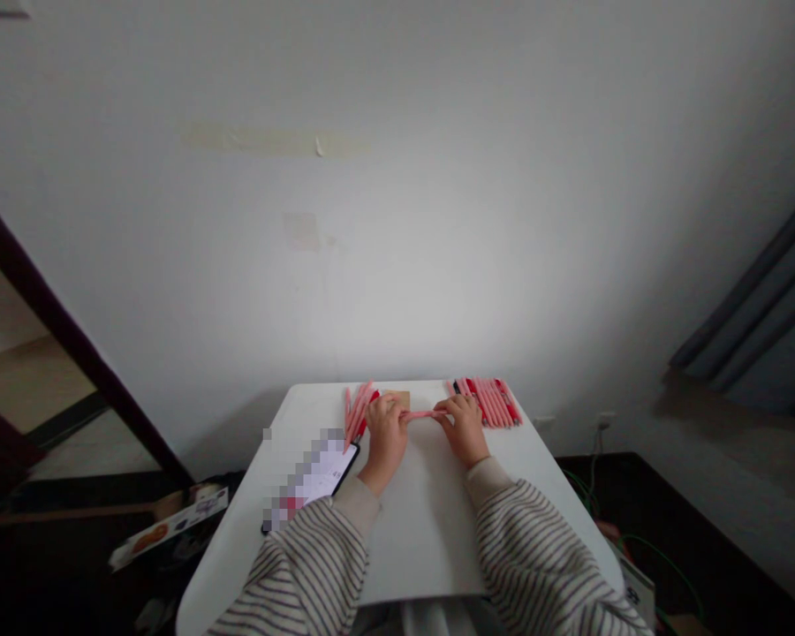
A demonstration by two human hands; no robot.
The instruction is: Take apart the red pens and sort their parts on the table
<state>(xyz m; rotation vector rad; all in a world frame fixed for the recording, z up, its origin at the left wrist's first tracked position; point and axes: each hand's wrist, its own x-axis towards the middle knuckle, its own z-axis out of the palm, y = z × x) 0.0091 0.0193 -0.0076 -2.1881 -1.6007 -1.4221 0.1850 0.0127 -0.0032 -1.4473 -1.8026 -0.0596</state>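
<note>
Your left hand and right hand pinch a slender pink cylindrical stick at opposite ends, over a smooth white table.

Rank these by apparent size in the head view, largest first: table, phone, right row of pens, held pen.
1. Table
2. Phone and right row of pens: too close to rank; the phone is nearer the camera and partly pixelated.
3. Held pen
</note>
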